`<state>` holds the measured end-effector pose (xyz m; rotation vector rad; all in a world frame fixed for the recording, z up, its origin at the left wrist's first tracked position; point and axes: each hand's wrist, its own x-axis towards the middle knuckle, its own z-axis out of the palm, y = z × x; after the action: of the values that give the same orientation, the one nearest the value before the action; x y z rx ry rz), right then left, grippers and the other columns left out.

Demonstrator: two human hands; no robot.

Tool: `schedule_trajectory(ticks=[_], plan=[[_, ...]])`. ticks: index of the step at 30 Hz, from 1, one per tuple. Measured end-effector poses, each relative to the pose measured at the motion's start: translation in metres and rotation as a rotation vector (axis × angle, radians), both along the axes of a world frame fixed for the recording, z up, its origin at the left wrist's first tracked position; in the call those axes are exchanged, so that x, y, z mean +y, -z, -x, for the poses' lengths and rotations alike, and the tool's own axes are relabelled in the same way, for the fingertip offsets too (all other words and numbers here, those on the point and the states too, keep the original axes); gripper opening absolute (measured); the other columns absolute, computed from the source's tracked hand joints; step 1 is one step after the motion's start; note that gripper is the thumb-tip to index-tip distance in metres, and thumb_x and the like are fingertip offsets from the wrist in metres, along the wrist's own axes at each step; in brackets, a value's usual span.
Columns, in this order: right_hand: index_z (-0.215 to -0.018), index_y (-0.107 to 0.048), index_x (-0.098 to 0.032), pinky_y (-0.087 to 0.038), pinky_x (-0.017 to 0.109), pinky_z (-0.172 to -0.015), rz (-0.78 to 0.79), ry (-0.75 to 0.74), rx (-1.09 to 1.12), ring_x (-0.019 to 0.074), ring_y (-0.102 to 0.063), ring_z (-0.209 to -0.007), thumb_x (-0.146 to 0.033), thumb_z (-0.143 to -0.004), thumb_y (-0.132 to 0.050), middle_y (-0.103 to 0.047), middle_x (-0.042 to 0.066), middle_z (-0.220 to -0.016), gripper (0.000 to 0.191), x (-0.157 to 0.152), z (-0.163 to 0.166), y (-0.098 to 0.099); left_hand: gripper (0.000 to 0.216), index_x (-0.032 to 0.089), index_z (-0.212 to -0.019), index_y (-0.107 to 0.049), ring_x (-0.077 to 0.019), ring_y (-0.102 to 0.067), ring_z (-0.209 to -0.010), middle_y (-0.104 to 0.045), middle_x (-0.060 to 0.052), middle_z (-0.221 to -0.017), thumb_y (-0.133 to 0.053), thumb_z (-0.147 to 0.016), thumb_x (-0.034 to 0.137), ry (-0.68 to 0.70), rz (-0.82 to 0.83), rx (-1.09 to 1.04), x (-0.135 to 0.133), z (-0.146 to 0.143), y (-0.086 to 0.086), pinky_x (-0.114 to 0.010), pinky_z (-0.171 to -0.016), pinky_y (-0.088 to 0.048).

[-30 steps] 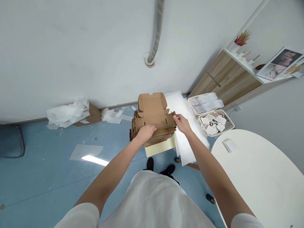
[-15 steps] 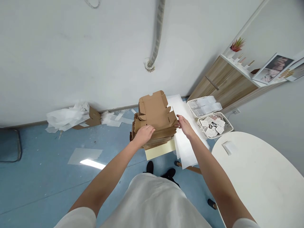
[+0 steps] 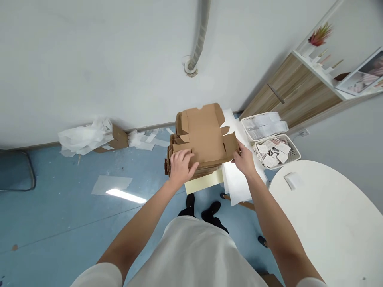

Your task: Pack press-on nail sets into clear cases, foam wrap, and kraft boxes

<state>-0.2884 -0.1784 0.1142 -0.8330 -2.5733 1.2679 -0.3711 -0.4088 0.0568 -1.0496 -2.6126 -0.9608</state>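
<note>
A flat, unfolded cardboard box (image 3: 206,131) lies on top of a stack of similar brown boxes (image 3: 206,172), its side flaps sticking out. My right hand (image 3: 243,158) pinches the flap at its near right corner, thumb and fingers closed on the edge. Over the near left corner, my left hand (image 3: 182,165) rests with its fingers apart, touching the cardboard. Beneath the stack, a pale yellow sheet (image 3: 204,183) pokes out towards me.
White sheets (image 3: 236,187) lie right of the stack. Beyond them are a basket of clear packets (image 3: 265,125) and a basket of white cards (image 3: 273,153). A round white table (image 3: 326,215) stands at right, a wooden cabinet (image 3: 296,87) behind. Plastic wrap (image 3: 86,137) lies by the wall.
My right hand has taken hold of the box's right flap, and the top box has shifted slightly right. My left hand has opened from a closed grip and spread over the near left corner.
</note>
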Motion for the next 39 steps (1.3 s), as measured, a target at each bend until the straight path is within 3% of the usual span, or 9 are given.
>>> schedule_trajectory(ticks=[4,6,10,14,20,22,26,32,39], plan=[[-0.131,-0.035,-0.021,-0.051,0.027,-0.054,0.033,0.144,0.103,0.0140,-0.052,-0.067,-0.026,-0.072,-0.037,-0.059,0.004,-0.096,0.059,0.010,-0.034,-0.004,0.049,0.019,-0.121,-0.039,-0.0288,-0.032,-0.121,-0.035,-0.014,-0.131,-0.051,-0.077,0.040,-0.211,-0.086,-0.144,0.007,-0.001,-0.013,-0.047,-0.096,-0.027],[-0.128,-0.039,-0.020,-0.050,0.027,-0.053,0.015,0.230,0.121,0.0141,-0.050,-0.066,-0.027,-0.073,-0.037,-0.059,0.003,-0.090,0.055,0.016,-0.056,-0.004,0.061,0.018,-0.129,-0.027,-0.0269,-0.036,-0.118,-0.033,-0.015,-0.132,-0.052,-0.077,0.038,-0.215,-0.167,-0.251,0.017,-0.002,-0.019,-0.044,-0.094,-0.032],[-0.123,-0.045,-0.018,-0.047,0.028,-0.054,-0.060,0.402,0.098,0.0133,-0.048,-0.060,-0.031,-0.077,-0.034,-0.056,0.001,-0.075,0.049,0.024,-0.109,-0.002,0.041,0.019,-0.121,-0.038,-0.0173,-0.056,-0.089,-0.056,-0.009,-0.107,-0.043,-0.083,0.032,0.073,-0.198,-0.519,0.051,-0.011,-0.026,-0.032,-0.075,-0.046],[-0.126,-0.040,-0.021,-0.044,0.030,-0.063,-0.192,0.613,0.045,0.0149,-0.050,-0.062,-0.035,-0.080,-0.035,-0.058,0.002,-0.076,0.048,0.030,-0.173,-0.002,0.023,0.017,-0.098,-0.054,-0.0146,-0.055,-0.076,-0.057,-0.006,-0.092,-0.040,-0.083,0.027,0.291,-0.092,-0.478,0.100,-0.043,-0.032,-0.028,-0.068,-0.046],[-0.122,-0.045,-0.023,-0.042,0.033,-0.077,-0.315,0.880,0.134,0.0189,-0.051,-0.090,-0.041,-0.084,-0.033,-0.053,0.007,-0.100,0.044,0.037,-0.286,0.009,0.020,0.018,-0.090,-0.055,-0.0137,-0.053,-0.075,-0.051,-0.006,-0.092,-0.039,-0.084,0.028,0.640,0.037,-0.356,0.174,-0.135,-0.036,-0.027,-0.069,-0.045],[-0.118,-0.050,-0.022,-0.042,0.033,-0.077,-0.352,0.975,0.160,0.0190,-0.050,-0.090,-0.041,-0.084,-0.032,-0.050,0.008,-0.097,0.043,0.037,-0.327,0.017,0.021,0.018,-0.090,-0.055,-0.0140,-0.053,-0.075,-0.051,-0.004,-0.087,-0.037,-0.085,0.027,0.752,0.094,-0.323,0.194,-0.171,-0.034,-0.027,-0.069,-0.044],[-0.115,-0.053,-0.021,-0.043,0.032,-0.069,-0.217,1.100,0.190,0.0179,-0.051,-0.078,-0.037,-0.082,-0.034,-0.050,0.006,-0.085,0.041,0.034,-0.404,0.038,0.022,0.018,-0.095,-0.056,-0.0140,-0.052,-0.072,-0.052,-0.003,-0.081,-0.037,-0.085,0.025,0.917,0.194,-0.271,0.231,-0.238,-0.025,-0.027,-0.068,-0.044],[-0.123,-0.041,-0.020,-0.048,0.033,-0.067,0.173,1.202,0.338,0.0158,-0.057,-0.074,-0.029,-0.071,-0.047,-0.055,0.007,-0.102,0.053,0.042,-0.497,0.081,0.036,0.019,-0.116,-0.048,-0.0137,-0.054,-0.070,-0.057,-0.004,-0.085,-0.041,-0.081,0.020,0.995,0.287,-0.334,0.284,-0.311,0.008,-0.028,-0.068,-0.045],[-0.116,-0.040,-0.020,-0.049,0.033,-0.065,0.363,1.244,0.309,0.0152,-0.061,-0.072,-0.025,-0.068,-0.046,-0.052,0.011,-0.113,0.049,0.054,-0.544,0.126,0.045,0.018,-0.120,-0.044,-0.0150,-0.057,-0.075,-0.062,-0.005,-0.093,-0.047,-0.076,0.019,0.988,0.424,-0.323,0.312,-0.358,0.048,-0.030,-0.073,-0.046]])
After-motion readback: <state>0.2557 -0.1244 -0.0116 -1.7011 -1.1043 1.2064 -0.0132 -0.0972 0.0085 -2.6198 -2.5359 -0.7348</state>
